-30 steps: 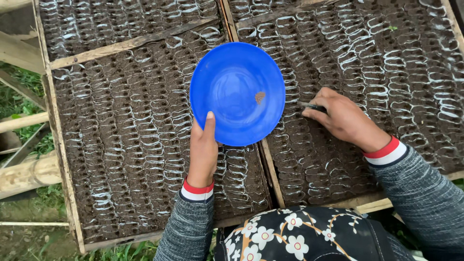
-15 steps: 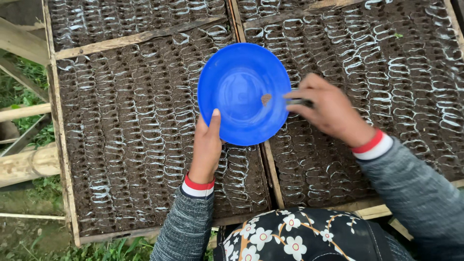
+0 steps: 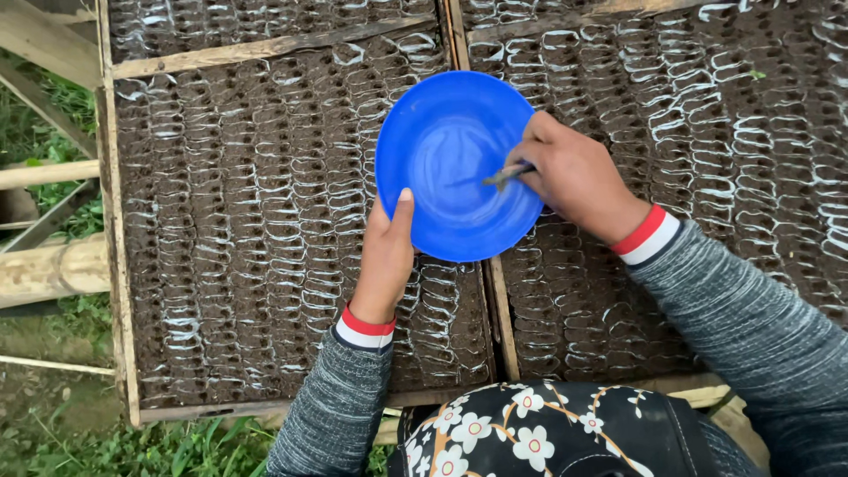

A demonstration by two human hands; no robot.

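The left hand [image 3: 386,256] holds the round blue plastic plate [image 3: 446,163] by its near rim, thumb pressed on top, above the wooden-framed trays of dark soil cells [image 3: 265,265]. The right hand [image 3: 579,177] pinches a thin stick [image 3: 503,175], its tip inside the plate. Keeping the plate level and the stick's strokes small should stop anything in it from sliding out.

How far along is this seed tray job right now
Done: the soil cells of the wooden-framed trays are filled, each with a hole poked in it. In hand: the left hand holds a blue plate while the right hand dips a thin stick into it. Left: the holes look open; whether any hold seeds cannot be told.
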